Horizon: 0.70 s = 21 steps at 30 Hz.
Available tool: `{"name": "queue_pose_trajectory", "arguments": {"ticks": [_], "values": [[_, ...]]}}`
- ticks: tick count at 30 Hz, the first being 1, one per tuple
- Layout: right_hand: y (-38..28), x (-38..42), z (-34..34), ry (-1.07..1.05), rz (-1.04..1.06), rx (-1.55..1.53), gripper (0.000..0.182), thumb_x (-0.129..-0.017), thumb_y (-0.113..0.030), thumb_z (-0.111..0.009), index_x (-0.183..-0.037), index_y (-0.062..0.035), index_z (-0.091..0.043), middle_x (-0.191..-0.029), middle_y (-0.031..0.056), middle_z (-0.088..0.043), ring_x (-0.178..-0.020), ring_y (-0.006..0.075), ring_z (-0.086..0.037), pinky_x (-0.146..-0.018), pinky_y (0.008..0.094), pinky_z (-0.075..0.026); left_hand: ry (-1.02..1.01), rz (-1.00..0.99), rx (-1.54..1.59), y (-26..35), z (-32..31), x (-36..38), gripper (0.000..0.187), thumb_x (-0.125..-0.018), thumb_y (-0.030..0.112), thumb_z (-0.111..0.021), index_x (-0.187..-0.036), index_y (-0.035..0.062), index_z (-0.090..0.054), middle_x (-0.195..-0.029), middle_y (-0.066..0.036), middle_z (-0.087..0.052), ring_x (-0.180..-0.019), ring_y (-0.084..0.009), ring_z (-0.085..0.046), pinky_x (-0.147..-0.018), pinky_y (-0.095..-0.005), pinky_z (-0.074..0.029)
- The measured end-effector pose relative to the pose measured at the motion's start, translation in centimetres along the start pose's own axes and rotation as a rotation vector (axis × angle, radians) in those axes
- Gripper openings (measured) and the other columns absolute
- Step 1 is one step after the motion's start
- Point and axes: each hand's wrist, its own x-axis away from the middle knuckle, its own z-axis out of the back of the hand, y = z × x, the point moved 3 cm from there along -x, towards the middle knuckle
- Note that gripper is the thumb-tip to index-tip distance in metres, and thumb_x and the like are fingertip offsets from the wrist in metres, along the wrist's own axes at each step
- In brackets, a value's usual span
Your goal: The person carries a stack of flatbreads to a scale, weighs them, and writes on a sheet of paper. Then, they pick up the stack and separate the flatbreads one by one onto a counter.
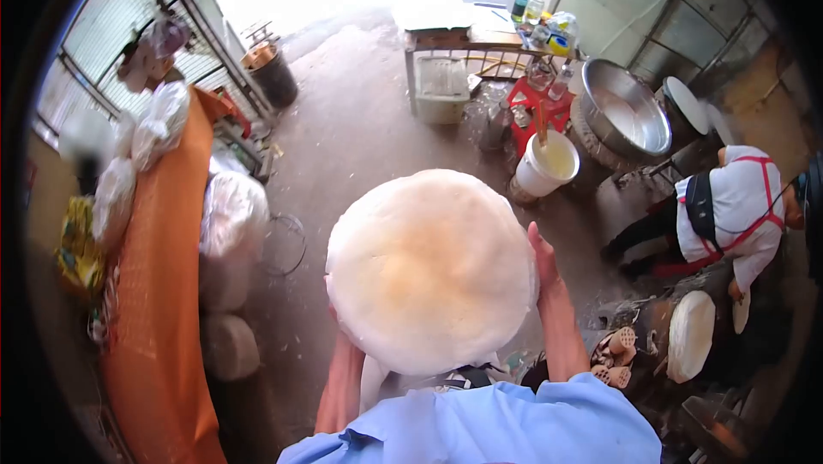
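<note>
A large, thick, round flatbread (pixel 429 271), white with a lightly browned middle, is held level in front of my body. My right hand (pixel 543 256) grips its right edge, with the thumb up at the rim and the other fingers out of sight behind it. At the left edge, my left hand (pixel 332 299) shows only as a sliver. The bread covers the rest of that hand, and my left forearm reaches up to it from below.
A long orange-covered table (pixel 163 292) runs along the left. Ahead stand a white bucket (pixel 546 165), a red stool (pixel 525 104) and a large metal basin (pixel 626 108). At right, a person (pixel 729 202) bends near another round flatbread (pixel 691 335) and perforated coal briquettes (pixel 619 351).
</note>
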Motion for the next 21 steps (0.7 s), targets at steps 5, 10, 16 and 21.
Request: {"name": "queue_pose_trajectory", "arguments": {"ticks": [5, 10, 16, 21], "values": [[-7.9, -8.3, 1.3, 0.160, 0.142, -0.040, 0.072, -0.090, -0.058, -0.043, -0.129, 0.0023, -0.048, -0.123, 0.0172, -0.057, -0.106, 0.0275, -0.060, -0.090, 0.0388, -0.049, -0.105, 0.195, -0.057, 3.2, -9.5, -15.4, 0.064, -0.094, 0.058, -0.034, -0.131, 0.0069, -0.046, -0.124, -0.011, -0.056, -0.108, -0.0244, -0.057, -0.089, -0.0390, -0.050], [-16.3, -18.7, 2.4, 0.260, 0.271, -0.067, 0.070, -0.091, -0.057, -0.044, -0.131, 0.0013, -0.045, -0.122, 0.0168, -0.058, -0.105, 0.0278, -0.060, -0.090, 0.0399, -0.049, -0.254, 0.330, 0.003, 2.3, -14.0, -32.5, 0.063, -0.094, 0.057, -0.035, -0.131, 0.0068, -0.046, -0.123, -0.012, -0.056, -0.108, -0.0251, -0.056, -0.090, -0.0400, -0.050], [-23.9, -35.0, 7.6, 0.281, 0.246, -0.021, 0.068, -0.093, -0.055, -0.041, -0.130, 0.0018, -0.046, -0.124, 0.0145, -0.057, -0.107, 0.0246, -0.059, -0.090, 0.0360, -0.050, -0.195, 0.318, -0.111, 1.1, -16.7, -51.6, 0.062, -0.094, 0.056, -0.036, -0.133, 0.0078, -0.046, -0.125, -0.012, -0.055, -0.110, -0.0255, -0.056, -0.091, -0.0408, -0.049], [-31.5, -46.7, 8.3, 0.249, 0.174, 0.011, 0.067, -0.092, -0.056, -0.044, -0.129, 0.0001, -0.048, -0.121, 0.0154, -0.059, -0.105, 0.0266, -0.060, -0.091, 0.0387, -0.049, -0.195, 0.301, 0.019, 4.6, -24.1, -60.9, 0.060, -0.095, 0.054, -0.037, -0.133, 0.0083, -0.046, -0.126, -0.011, -0.055, -0.111, -0.0246, -0.056, -0.091, -0.0396, -0.050]]}}
